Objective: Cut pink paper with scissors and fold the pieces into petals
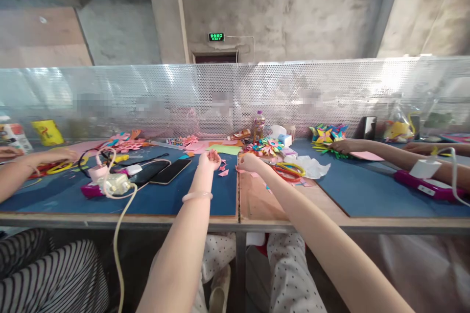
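Note:
My left hand (210, 159), a pale bangle (197, 196) on its wrist, is raised over the blue mat with its fingers curled in. Whatever those fingers may hold is too small to make out. Close by on the right, my right hand (249, 162) has its fingertips pressed together, and its grip is hidden too. Small pink paper scraps (223, 172) lie between the hands. Behind them are a light green paper sheet (224, 148) and a cluster of folded paper flowers (270, 147). Yellow and red strands (289, 171) rest beside my right wrist.
Left of me are a black phone (171, 171), a power strip with chargers (106, 186) and a trailing cable. A drink bottle (259, 126) stands before the perforated metal screen (216, 98). Crumpled white paper (313, 167) lies on the right. Co-workers' arms reach in from both sides.

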### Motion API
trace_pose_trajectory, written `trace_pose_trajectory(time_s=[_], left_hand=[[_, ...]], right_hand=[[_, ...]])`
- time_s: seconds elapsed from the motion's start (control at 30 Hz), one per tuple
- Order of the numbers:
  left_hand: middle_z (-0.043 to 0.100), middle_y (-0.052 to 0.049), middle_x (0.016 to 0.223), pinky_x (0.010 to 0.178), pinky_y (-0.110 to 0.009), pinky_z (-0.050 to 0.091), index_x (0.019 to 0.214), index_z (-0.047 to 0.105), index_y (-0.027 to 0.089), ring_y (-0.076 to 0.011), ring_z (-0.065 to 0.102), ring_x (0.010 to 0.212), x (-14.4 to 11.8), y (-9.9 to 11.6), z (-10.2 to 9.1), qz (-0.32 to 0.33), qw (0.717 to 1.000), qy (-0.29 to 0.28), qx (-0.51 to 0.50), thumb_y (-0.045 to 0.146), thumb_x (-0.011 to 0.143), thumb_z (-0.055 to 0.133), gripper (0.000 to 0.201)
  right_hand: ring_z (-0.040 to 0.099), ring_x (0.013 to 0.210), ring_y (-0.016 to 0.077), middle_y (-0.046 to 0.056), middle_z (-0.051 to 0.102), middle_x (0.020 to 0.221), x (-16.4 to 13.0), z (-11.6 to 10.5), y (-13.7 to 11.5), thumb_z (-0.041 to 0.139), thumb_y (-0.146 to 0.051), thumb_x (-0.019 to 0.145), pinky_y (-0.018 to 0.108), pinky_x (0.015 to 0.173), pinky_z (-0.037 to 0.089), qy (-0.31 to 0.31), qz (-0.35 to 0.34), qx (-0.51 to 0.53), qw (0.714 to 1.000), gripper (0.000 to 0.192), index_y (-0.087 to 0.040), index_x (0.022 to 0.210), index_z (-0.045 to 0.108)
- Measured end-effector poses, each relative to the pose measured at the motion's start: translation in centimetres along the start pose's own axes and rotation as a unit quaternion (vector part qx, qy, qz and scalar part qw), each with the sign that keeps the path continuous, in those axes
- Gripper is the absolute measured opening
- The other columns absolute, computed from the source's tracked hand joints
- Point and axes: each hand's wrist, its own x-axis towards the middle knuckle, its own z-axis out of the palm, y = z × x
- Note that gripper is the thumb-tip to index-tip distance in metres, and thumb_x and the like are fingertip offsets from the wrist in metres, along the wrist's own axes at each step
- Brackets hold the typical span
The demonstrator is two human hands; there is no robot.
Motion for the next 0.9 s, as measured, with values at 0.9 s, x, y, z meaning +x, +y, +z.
trace_pose_trajectory(time_s=[0.9], left_hand=[[0.051,0.002,0.048,0.036,-0.017,0.038,0.071,0.052,0.016,-0.0079,0.048,0.032,-0.5,0.5,-0.3,0.011,0.998,0.062,-0.021,0.009,0.080,0.034,0.021]], right_hand=[[0.059,0.096,0.0161,0.009,0.066,0.101,3.4,6.0,-1.6,0.047,0.000,0.069,0.021,0.078,0.042,0.093,-0.152,0.162,0.971,0.037,-0.014,0.103,0.052]])
